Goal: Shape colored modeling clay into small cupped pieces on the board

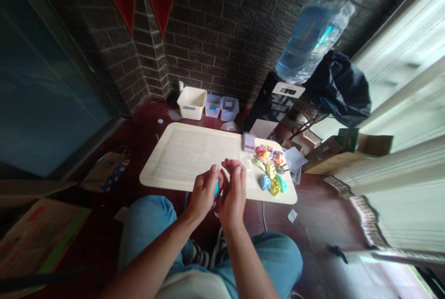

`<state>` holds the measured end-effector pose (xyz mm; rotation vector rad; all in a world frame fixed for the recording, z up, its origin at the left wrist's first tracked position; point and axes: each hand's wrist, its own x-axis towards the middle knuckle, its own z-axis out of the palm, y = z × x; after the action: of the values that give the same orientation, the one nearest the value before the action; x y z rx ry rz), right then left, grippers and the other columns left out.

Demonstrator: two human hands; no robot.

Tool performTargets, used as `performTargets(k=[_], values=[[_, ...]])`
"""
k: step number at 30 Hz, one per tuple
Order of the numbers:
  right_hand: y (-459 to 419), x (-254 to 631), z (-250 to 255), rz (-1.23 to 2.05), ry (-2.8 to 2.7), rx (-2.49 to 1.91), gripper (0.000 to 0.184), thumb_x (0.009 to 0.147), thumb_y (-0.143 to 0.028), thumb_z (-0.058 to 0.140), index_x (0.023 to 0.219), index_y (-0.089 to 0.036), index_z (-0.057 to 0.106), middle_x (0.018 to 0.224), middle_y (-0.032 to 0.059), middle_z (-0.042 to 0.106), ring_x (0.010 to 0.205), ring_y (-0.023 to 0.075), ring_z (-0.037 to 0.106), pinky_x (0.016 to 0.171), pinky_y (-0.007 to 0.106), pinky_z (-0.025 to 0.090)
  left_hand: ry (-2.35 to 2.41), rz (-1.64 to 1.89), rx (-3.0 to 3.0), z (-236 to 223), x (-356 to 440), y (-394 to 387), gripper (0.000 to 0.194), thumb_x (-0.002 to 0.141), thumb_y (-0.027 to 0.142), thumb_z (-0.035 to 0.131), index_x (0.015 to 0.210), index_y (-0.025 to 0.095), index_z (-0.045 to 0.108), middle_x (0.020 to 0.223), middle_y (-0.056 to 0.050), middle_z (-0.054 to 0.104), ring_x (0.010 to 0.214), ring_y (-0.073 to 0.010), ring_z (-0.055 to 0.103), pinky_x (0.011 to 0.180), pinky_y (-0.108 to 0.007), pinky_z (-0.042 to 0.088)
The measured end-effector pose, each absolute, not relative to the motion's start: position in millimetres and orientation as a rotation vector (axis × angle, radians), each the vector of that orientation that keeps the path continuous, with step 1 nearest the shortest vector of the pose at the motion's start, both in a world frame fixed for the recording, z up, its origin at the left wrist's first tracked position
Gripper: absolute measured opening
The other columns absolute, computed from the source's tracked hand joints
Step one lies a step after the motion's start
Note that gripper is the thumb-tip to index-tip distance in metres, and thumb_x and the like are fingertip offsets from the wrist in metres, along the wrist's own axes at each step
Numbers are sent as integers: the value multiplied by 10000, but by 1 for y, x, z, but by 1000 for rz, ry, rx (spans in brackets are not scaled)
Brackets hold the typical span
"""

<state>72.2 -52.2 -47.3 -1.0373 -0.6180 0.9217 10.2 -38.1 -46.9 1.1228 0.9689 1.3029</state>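
Note:
Above the near edge of the small cream table (149, 176), my two hands are close together. Between them shows a teal lump of soft modelling clay (216, 189), mostly covered by fingers. My left hand (203, 192) is closed around the lump, thumb on top. Beside it, my right hand (234, 192) has its fingers curled; what they hold, if anything, is hidden. On the table's right side lie several clay lumps, among them a blue lump (265, 182), a yellow lump (274, 187) and a green lump (281, 183).
A pale textured mat (187, 150) covers much of the tabletop. A phone-like rectangle (249, 142) lies at its back edge. Behind stand a cream bin (192, 103), clear plastic boxes (229, 109) and a water dispenser (274, 104). Cardboard boxes (340, 150) are at the right.

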Motion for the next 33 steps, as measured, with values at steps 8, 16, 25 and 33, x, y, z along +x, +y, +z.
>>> performTargets(k=[8,16,25,33], values=[[-68,83,-61,363,-1423,-1227,393,963,-326,455,1344,-251,513,1504,107,428,1411,281,356,1161,573,179,678,989,436,-52,8,-30,377,838,514,624,663,183,581,573,14,604,507,-115,566,538,-241,470],[-58,76,-58,549,-1222,-1148,359,988,-338,431,851,-227,743,840,53,725,820,204,660,807,360,484,468,837,147,-52,8,-35,634,878,637,481,1345,210,500,1278,-134,618,1219,-287,567,1036,-450,414],[-41,86,-41,889,-704,-1083,623,905,-488,570,364,-213,427,345,-51,388,340,81,341,419,261,263,396,841,161,-38,23,-50,434,890,595,500,1041,212,636,971,-58,660,1038,-247,624,954,-371,458],[-32,96,-41,1263,-527,-839,657,883,-537,558,357,-228,313,301,-81,274,285,74,275,341,242,208,533,980,323,-51,25,-38,496,892,558,541,1228,202,621,881,-37,686,903,-186,644,847,-302,486]])
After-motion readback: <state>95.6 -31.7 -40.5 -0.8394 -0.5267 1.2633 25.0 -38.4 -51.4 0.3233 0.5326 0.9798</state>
